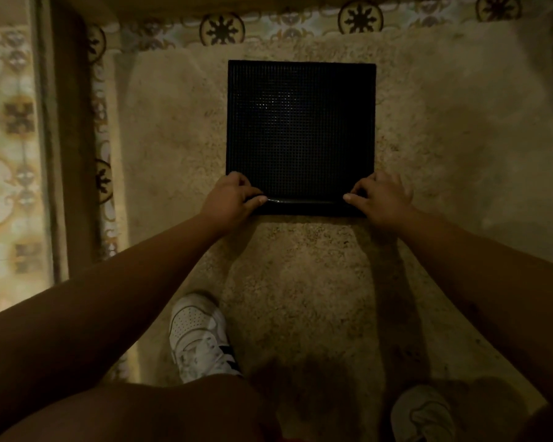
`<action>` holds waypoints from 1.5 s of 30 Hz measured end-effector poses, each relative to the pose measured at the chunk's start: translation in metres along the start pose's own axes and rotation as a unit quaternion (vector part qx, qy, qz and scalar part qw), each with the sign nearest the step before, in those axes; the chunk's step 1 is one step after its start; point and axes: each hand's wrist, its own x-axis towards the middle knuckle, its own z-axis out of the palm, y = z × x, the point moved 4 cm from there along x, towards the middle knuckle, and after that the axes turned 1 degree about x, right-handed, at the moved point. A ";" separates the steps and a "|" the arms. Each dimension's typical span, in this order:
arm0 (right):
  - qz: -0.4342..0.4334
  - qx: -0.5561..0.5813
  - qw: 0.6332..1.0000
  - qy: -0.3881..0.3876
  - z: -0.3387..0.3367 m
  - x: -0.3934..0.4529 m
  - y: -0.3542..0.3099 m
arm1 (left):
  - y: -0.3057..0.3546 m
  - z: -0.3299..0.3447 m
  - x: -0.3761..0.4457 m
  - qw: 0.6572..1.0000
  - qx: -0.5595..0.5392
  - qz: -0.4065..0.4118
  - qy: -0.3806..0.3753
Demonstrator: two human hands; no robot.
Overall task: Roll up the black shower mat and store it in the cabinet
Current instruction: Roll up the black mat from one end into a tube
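Black shower mat (300, 129) lies flat on a beige rug (444, 154), near edge just curled. Left hand (232, 199) and right hand (382, 199) both closed on that near edge, one per corner. Roll away evenly, tight first turn, hands level. Count: one mat, one rug, two white sneakers (201, 339). Cabinet not visible.

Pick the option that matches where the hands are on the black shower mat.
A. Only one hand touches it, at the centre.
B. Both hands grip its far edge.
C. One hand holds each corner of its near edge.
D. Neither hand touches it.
C: the left hand and the right hand each pinch a near corner of the black shower mat, whose near edge is curling up off the beige rug.
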 end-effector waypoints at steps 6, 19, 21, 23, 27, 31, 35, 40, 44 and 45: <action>0.035 -0.048 0.998 0.034 0.002 -0.004 -0.007 | 0.008 -0.007 0.006 0.996 0.076 0.003 0.047; 0.073 -0.045 0.989 0.120 0.000 0.009 -0.007 | 0.015 0.021 -0.023 0.974 0.189 0.108 -0.059; 0.069 -0.030 0.986 0.149 -0.005 0.006 -0.011 | 0.016 0.014 -0.013 0.982 0.149 0.097 -0.069; 0.046 0.007 0.984 0.170 -0.007 -0.003 -0.022 | 0.015 0.009 -0.005 0.987 0.115 0.083 -0.072; -0.114 -0.035 0.984 0.132 0.007 -0.028 -0.057 | 0.014 0.007 0.006 0.984 0.141 0.079 -0.079; -0.144 -0.109 0.982 0.055 0.027 -0.033 -0.059 | 0.013 0.010 0.010 0.970 0.211 0.074 -0.094; -0.162 -0.143 0.975 0.044 0.025 -0.023 -0.056 | 0.018 0.015 0.001 0.973 0.214 0.076 -0.037; -0.188 -0.160 0.968 0.035 0.019 -0.016 -0.053 | 0.019 0.015 0.001 0.957 0.274 0.090 -0.025; -0.198 -0.163 0.966 0.044 0.004 -0.007 -0.064 | 0.026 0.004 0.014 0.954 0.286 0.093 -0.006; -0.200 -0.169 0.964 0.052 0.000 -0.006 -0.066 | 0.028 0.003 0.015 0.954 0.285 0.094 -0.001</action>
